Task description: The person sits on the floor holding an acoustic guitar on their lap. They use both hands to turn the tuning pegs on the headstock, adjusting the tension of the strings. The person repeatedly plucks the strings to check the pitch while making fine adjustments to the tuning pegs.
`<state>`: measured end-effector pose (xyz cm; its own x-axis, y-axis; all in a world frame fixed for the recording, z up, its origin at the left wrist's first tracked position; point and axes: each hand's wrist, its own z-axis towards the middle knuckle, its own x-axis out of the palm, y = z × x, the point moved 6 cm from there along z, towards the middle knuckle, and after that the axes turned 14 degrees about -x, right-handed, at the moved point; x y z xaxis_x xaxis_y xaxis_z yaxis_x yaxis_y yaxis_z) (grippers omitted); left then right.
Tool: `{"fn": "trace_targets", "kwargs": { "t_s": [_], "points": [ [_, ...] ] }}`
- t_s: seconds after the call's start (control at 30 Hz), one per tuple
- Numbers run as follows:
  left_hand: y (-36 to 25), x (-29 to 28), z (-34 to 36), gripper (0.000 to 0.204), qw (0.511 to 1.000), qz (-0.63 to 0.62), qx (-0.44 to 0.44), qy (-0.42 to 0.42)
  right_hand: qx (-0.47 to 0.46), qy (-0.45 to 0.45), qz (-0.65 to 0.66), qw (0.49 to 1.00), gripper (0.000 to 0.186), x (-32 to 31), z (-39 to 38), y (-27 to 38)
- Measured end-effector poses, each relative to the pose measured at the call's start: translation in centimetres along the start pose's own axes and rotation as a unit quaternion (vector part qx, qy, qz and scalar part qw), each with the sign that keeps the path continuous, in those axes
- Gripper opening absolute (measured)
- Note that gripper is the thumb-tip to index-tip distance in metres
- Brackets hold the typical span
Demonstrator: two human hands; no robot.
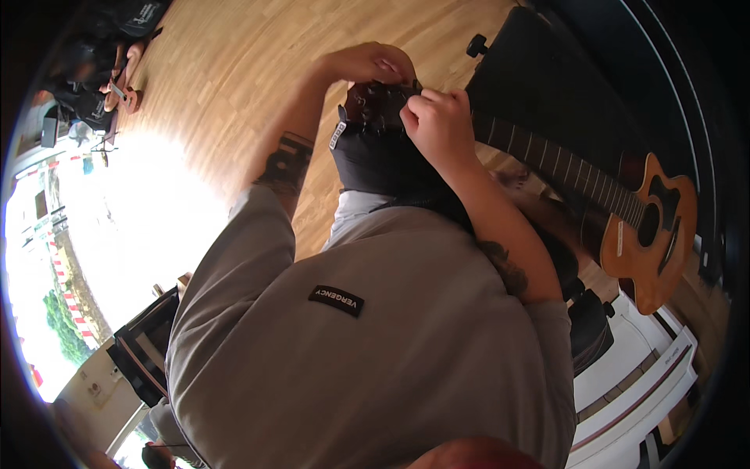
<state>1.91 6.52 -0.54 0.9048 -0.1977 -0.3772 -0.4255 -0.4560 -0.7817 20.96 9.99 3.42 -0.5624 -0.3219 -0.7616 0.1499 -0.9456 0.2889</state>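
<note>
The guitar (566, 166) slants in from the right, its headstock (381, 108) above the lap, with the left hand (367, 64) bent over the far edge and the right hand (439, 125) curled beside it, but what either pinches I cannot tell

Beyond the left hand's (371, 64) fingers, a hand could pass over the floor (258, 39). Right of the right hand's (439, 125) fingers, neck (547, 155) and bench (539, 86) obstruct; headstock (384, 103) blocks leftward.
</note>
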Motion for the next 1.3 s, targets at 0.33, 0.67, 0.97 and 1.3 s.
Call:
{"fn": "trace_targets", "kwargs": {
  "t_s": [0.33,0.67,0.97,1.3],
  "points": [
    [-0.8,0.8,2.3,0.025,0.949,0.263,-0.151,-0.089,-0.008,-0.003,-0.011,1.000,0.017,-0.2,-0.3,0.0],
    [-1.0,0.4,0.1,0.020,0.997,0.030,-0.053,-0.038,-0.010,-0.017,0.000,1.000,0.017,-0.1,-0.3,0.0],
    [1.2,-0.7,1.6,0.031,0.987,0.113,-0.117,-0.002,-0.005,-0.024,0.015,1.000,0.018,-0.1,-0.4,0.1],
    [-2.4,-0.5,1.1,0.025,0.949,0.231,-0.190,-0.097,-0.011,-0.027,-0.001,1.000,0.018,-0.3,-0.2,0.0]
  ]
}}
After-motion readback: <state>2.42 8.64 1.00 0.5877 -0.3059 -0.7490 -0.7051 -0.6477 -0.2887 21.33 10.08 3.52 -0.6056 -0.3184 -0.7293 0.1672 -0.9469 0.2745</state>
